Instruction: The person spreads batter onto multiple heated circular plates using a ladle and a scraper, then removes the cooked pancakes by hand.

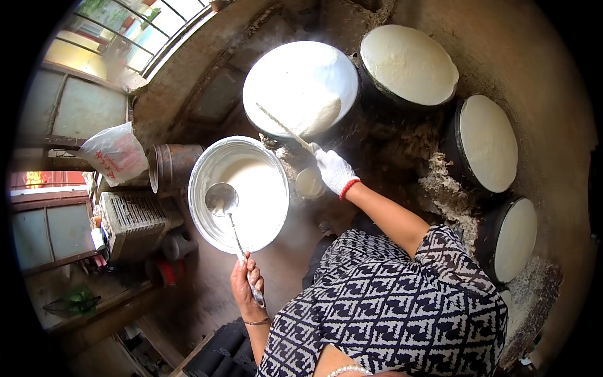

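Note:
Bare, my left hand (248,281) grips the handle of a metal ladle (222,199), whose bowl is over the left part of a large white bucket (198,225) of creamy batter-like liquid (256,188). My right hand (333,170) wears a white knit glove with a red cuff and holds a thin stick-like tool (286,128). The tool reaches over a round, pale-coated griddle or pan top (287,75), brightly lit, with a duller patch at its lower right. Whether the tool touches that surface I cannot tell.
Several dark round stoves with pale tops curve along the right wall, including one at the upper right (410,63) and one farther right (489,143). A rusty metal drum (176,167) and a plastic bag (115,155) are left of the bucket. Black cylinders (226,353) lie at the bottom.

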{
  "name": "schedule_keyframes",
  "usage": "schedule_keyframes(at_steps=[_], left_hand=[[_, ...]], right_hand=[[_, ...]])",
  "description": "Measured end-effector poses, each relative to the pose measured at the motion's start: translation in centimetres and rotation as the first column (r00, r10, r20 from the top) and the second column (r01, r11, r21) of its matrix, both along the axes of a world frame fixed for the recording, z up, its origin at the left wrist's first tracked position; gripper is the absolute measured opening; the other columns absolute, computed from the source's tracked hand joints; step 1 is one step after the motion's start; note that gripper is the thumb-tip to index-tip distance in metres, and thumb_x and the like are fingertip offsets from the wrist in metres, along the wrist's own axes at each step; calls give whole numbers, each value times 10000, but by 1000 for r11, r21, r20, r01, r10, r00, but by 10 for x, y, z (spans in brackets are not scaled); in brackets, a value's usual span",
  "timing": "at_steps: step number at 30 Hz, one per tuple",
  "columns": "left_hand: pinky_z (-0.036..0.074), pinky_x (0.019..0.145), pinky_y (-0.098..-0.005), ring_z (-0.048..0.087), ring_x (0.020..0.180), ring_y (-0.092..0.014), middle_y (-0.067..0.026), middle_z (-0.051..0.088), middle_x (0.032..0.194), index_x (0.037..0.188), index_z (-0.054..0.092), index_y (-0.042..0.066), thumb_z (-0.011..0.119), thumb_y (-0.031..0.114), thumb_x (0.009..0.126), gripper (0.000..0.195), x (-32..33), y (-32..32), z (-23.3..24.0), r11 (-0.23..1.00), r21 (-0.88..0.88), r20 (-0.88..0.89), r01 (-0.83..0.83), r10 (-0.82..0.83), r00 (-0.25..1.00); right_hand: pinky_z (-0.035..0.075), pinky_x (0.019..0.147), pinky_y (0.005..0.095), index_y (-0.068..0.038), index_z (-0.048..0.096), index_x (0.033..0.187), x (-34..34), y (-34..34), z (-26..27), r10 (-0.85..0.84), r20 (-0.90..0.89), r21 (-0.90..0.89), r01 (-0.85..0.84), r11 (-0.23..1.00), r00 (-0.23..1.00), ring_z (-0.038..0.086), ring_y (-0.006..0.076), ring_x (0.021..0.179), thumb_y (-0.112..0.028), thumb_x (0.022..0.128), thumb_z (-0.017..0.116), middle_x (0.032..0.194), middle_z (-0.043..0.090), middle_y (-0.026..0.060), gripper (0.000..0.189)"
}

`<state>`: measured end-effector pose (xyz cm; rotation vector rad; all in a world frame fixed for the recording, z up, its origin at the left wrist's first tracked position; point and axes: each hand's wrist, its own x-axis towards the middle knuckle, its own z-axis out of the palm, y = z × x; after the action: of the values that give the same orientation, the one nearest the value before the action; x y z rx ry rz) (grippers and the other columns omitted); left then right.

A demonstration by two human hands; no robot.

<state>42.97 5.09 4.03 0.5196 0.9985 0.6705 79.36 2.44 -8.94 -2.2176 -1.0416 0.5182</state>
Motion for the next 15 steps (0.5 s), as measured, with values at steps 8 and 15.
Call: schedule_keyframes(at_steps=[8,15], left_hand=[[370,374,-187,419,524,-52,-34,503,819,1226,494,-53,466,144,1012,293,59,-41,4,999,-10,-13,-33,33,999],[363,378,-194,413,518,-54,-29,516,829,1225,509,-24,474,146,1008,278,94,-63,5,997,-17,-31,-74,74,997]], right_hand=[[481,701,558,-77,569,1059,126,-22,11,-87,8,-23,87,996,996,611,468,824,-216,942,498,888,631,263,195],[498,714,538,-190,555,1244,135,-56,13,245,5,-46,-244,969,970,616,451,813,-240,927,536,860,614,245,322]])
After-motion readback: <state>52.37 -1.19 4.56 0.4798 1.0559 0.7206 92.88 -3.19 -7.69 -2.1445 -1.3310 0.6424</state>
